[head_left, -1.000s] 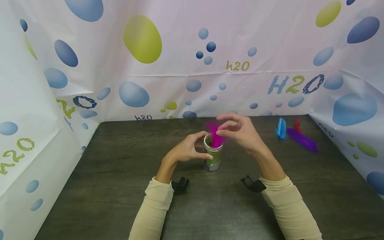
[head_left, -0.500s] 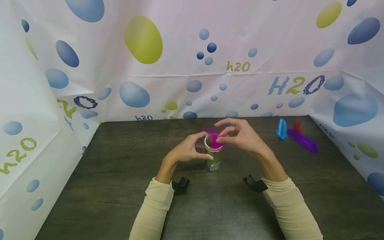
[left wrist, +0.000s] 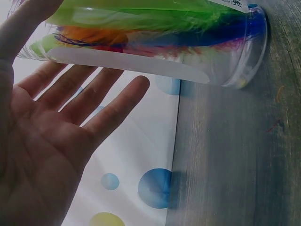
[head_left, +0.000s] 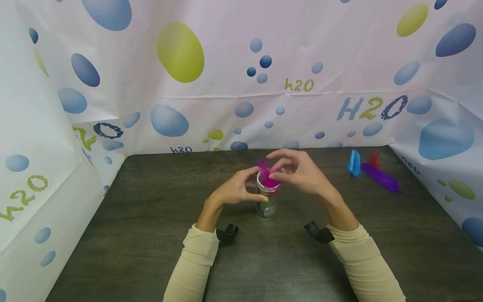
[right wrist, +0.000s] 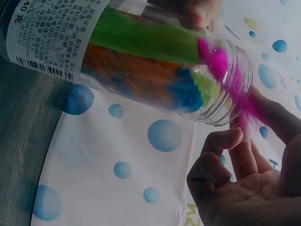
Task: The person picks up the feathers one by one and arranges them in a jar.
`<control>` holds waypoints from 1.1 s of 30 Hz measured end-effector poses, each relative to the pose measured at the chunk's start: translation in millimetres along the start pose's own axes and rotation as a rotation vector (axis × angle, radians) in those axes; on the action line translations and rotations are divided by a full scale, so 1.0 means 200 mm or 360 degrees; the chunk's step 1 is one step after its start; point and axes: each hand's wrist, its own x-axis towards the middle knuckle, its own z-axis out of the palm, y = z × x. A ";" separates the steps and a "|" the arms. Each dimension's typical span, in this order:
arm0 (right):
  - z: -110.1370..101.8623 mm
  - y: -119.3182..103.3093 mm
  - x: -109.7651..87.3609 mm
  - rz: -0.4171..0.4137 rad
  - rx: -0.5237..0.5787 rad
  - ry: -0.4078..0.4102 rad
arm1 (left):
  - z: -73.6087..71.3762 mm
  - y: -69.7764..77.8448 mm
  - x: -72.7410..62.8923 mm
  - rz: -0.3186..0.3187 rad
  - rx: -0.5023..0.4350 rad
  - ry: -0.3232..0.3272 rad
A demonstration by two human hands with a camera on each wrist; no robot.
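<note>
A clear jar with a paper label stands upright on the table. My left hand holds it near the top, thumb in front and fingers behind. Packed inside are green, orange and blue feathers, visible through the wall in both wrist views. With the thumb and fingertips of my right hand I pinch a bright pink feather at the jar's mouth. Part of this feather lies inside the neck, and a wisp sticks up above the rim. The other fingers of my right hand are bent.
On the right of the dark wooden table lie a blue feather, a purple feather and a small red feather. A white sheet printed with bubbles rises behind the table and along both sides.
My right hand has moved slightly down and left, and the pink feather has gone lower into the jar's mouth. The left hand and jar have stayed in place.
</note>
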 end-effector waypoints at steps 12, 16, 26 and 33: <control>-0.03 -0.03 -0.01 0.0056 -0.0225 -0.0106 | 0.00 -0.01 0.01 0.0026 0.0011 -0.0022; -0.03 -0.05 -0.01 -0.0005 -0.0321 -0.0088 | 0.00 -0.01 0.00 0.0029 -0.0004 -0.0027; -0.01 -0.06 0.01 -0.0089 -0.0418 -0.0140 | 0.00 -0.02 0.00 0.0023 -0.0008 -0.0026; -0.01 -0.06 0.03 -0.0022 -0.0540 -0.0182 | -0.01 0.00 -0.01 0.0018 -0.0009 -0.0033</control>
